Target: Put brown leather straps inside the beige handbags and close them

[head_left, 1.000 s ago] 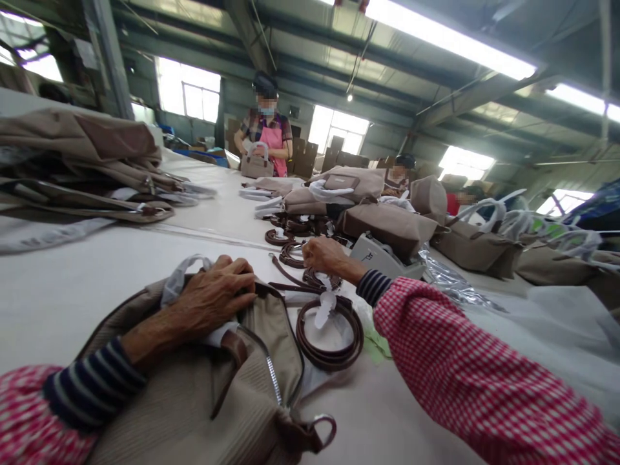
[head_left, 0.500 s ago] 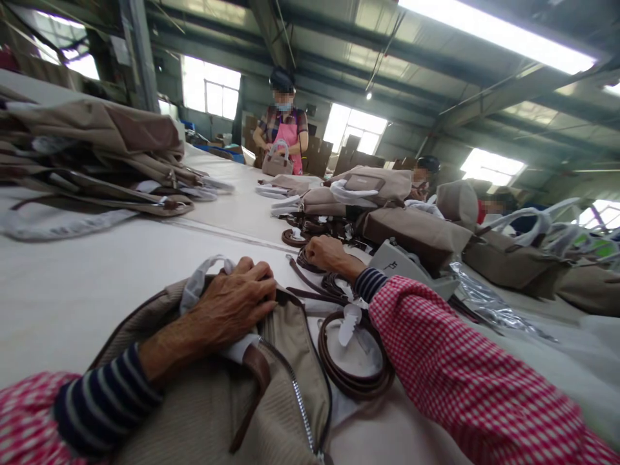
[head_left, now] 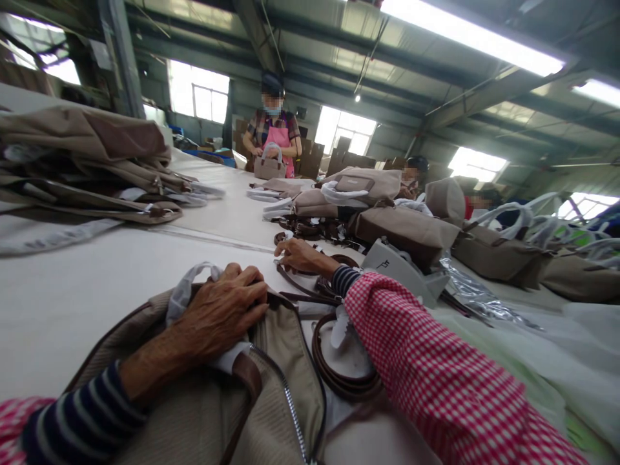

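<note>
A taupe handbag [head_left: 188, 400] with an unzipped top lies in front of me, its metal zipper [head_left: 290, 394] curving down the right side. My left hand [head_left: 220, 313] is closed over the bag's top edge, beside a handle wrapped in white film [head_left: 186, 294]. Farther off, my right hand [head_left: 300, 255] pinches the metal-clasp end of a thin brown strap [head_left: 290, 282]; its fingertips are partly hidden. A coiled brown strap [head_left: 322, 361] with a white tag lies between the bag and my right sleeve.
More coiled straps [head_left: 314, 226] lie beyond my right hand. A grey device [head_left: 394, 268] stands near my right forearm. Bags are piled at left [head_left: 82, 161] and right [head_left: 407, 229]. Across the table a co-worker [head_left: 278, 139] in a pink apron handles a small bag.
My right hand has shifted left, from the coiled straps to the strap's clasp end. My left hand stays on the bag. The whole view has moved slightly.
</note>
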Motion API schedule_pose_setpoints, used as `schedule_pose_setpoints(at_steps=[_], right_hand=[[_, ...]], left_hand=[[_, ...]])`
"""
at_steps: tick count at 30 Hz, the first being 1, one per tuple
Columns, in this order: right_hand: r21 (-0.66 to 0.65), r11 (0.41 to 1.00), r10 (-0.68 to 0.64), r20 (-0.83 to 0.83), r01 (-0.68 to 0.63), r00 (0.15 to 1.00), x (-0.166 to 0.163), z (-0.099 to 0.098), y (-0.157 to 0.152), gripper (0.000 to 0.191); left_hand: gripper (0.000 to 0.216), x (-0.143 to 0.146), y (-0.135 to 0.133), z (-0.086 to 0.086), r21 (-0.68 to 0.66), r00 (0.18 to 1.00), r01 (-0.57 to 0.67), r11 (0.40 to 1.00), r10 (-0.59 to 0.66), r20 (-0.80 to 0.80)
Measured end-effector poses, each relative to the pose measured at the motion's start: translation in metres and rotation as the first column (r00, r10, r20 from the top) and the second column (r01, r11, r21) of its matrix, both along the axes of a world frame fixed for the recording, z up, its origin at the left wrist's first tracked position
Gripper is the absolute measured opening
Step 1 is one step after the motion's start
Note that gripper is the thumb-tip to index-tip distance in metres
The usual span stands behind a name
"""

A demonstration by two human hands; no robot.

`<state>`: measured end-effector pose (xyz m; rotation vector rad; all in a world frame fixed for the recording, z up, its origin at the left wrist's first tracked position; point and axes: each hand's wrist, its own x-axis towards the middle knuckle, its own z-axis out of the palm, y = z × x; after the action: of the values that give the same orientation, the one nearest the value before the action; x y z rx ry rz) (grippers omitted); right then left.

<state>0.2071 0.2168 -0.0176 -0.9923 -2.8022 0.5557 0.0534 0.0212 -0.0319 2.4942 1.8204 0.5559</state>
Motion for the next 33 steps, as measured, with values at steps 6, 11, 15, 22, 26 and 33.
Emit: schedule_pose_setpoints(at_steps=[6,11,15,22,26,33], right_hand=[[0.067,0.998,-0.003,-0.035,0.005,0.999,-0.009,-0.013,0.0,0.017],[0.182,0.981,-0.067,-0.038,0.072,0.997,-0.015,-0.016,-0.018,0.017],[0.254,0.963,-0.076,-0.073,0.092,0.994,0.0,0.004,-0.033,0.019],[0.294,0.954,0.032,-0.268,0.05,0.963,0.054,0.054,-0.102,0.008],[0.413,0.908,0.131,-0.118,-0.072,0.984,0.055,0.037,-0.148,0.004],[0.456,0.89,0.009,0.01,-0.013,1.0,0.041,0.009,-0.161,0.009]], left_hand=[[0.018,-0.002,0.001,-0.001,-0.007,1.0,0.004,1.0,-0.004,0.024],[0.023,-0.006,0.003,-0.004,0.004,0.995,-0.009,1.0,0.008,0.098],[0.026,-0.01,0.006,-0.002,-0.024,0.98,-0.054,0.998,0.057,0.19],[0.025,-0.014,0.01,0.008,-0.102,0.913,-0.048,0.994,0.085,0.399],[0.024,-0.013,0.007,0.011,-0.118,0.864,-0.067,0.991,0.117,0.489],[0.026,-0.014,0.005,0.009,-0.107,0.823,-0.069,0.992,0.117,0.555]])
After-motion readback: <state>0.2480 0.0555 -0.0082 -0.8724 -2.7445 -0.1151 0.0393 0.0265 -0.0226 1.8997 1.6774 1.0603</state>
